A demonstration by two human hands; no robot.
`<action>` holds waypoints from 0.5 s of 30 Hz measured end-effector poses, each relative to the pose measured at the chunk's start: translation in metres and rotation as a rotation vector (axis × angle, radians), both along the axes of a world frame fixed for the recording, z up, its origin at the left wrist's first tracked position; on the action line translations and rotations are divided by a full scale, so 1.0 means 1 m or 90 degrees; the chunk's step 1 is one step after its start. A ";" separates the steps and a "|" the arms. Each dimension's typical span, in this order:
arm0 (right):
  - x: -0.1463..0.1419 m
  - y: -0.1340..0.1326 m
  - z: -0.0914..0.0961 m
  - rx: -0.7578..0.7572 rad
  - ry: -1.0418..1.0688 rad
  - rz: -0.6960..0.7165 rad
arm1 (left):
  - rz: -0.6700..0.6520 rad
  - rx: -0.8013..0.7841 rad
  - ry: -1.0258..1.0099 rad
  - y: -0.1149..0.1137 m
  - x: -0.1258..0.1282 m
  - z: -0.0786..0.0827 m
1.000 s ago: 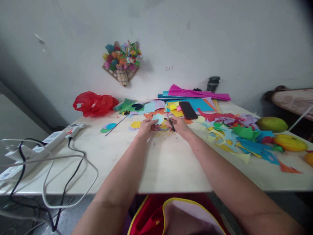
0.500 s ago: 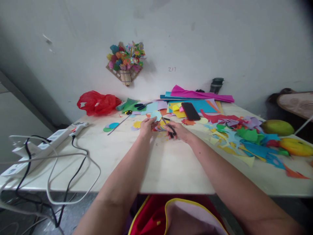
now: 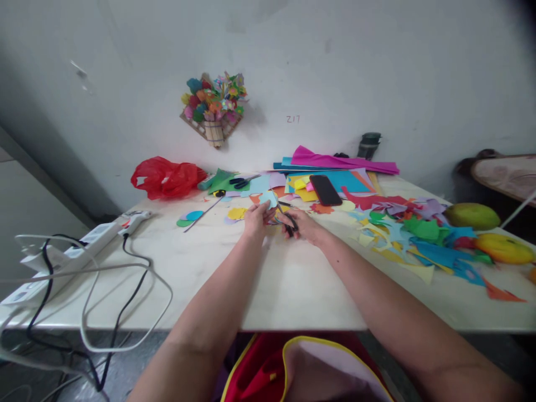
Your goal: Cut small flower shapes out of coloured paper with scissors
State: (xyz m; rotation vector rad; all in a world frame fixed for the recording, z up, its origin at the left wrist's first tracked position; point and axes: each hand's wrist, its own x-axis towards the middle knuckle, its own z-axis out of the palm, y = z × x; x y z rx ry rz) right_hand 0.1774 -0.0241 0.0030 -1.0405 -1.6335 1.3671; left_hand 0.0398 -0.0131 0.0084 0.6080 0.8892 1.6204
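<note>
My left hand (image 3: 256, 220) pinches a light blue paper piece (image 3: 268, 198) with a rounded, wavy edge. My right hand (image 3: 302, 225) is closed round the dark handles of a pair of scissors (image 3: 290, 223). The scissor blades point up and left, close against the blue paper; whether they touch it I cannot tell. A yellow paper shape (image 3: 237, 214) lies just left of my left hand. An orange paper shape (image 3: 321, 208) is beyond my right hand. Other coloured pieces under the hands are partly hidden.
A black phone (image 3: 325, 190) lies on coloured sheets. Paper scraps (image 3: 422, 230) and mango-like fruit (image 3: 505, 248) cover the right side. A second pair of scissors (image 3: 243, 181), a red plastic bag (image 3: 167, 177) and a power strip (image 3: 62, 262) with cables are to the left.
My left hand has shifted slightly right with the blue paper. My right hand and the scissors have moved a little left, bringing both hands closer together.
</note>
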 end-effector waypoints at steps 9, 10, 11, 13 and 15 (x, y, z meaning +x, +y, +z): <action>-0.001 -0.002 0.001 0.013 0.010 -0.003 | 0.010 -0.006 0.006 0.003 0.001 -0.004; -0.001 -0.002 0.001 0.014 0.009 -0.004 | 0.010 -0.006 0.005 0.003 0.001 -0.004; -0.001 -0.001 0.001 0.015 0.008 -0.004 | 0.012 -0.005 0.003 0.003 0.002 -0.004; -0.001 -0.001 0.001 0.014 0.007 -0.005 | 0.011 -0.005 0.002 0.003 0.002 -0.005; -0.001 -0.002 0.001 0.013 0.008 -0.008 | 0.011 -0.004 0.007 0.004 0.002 -0.005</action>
